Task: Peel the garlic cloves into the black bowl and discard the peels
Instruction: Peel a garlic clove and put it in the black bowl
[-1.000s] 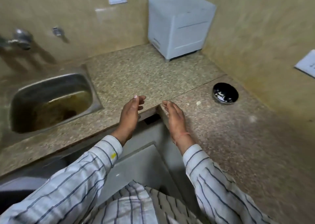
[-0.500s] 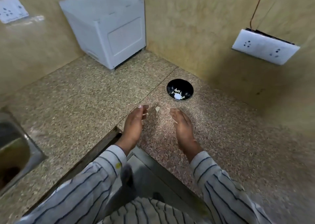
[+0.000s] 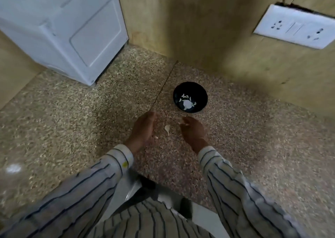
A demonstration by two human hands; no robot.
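A black bowl [image 3: 190, 97] stands on the speckled stone counter near the corner wall, with white garlic pieces inside. Between my hands a small white garlic clove [image 3: 167, 128] lies on the counter. A smaller white scrap [image 3: 156, 137] lies by my left palm. My left hand [image 3: 144, 128] hovers just left of the clove, fingers straight and relaxed, holding nothing. My right hand [image 3: 192, 129] is just right of the clove, fingers loosely bent toward the bowl, nothing visibly held.
A white box-shaped appliance [image 3: 61, 31] stands at the back left of the counter [image 3: 72, 120]. A white socket panel [image 3: 295, 27] is mounted on the right wall. The counter's inner edge and a dark gap are near my body.
The view has swung right, away from the sink, and closer to the bowl. Both hands have moved forward over the counter and now flank the clove in front of the bowl.
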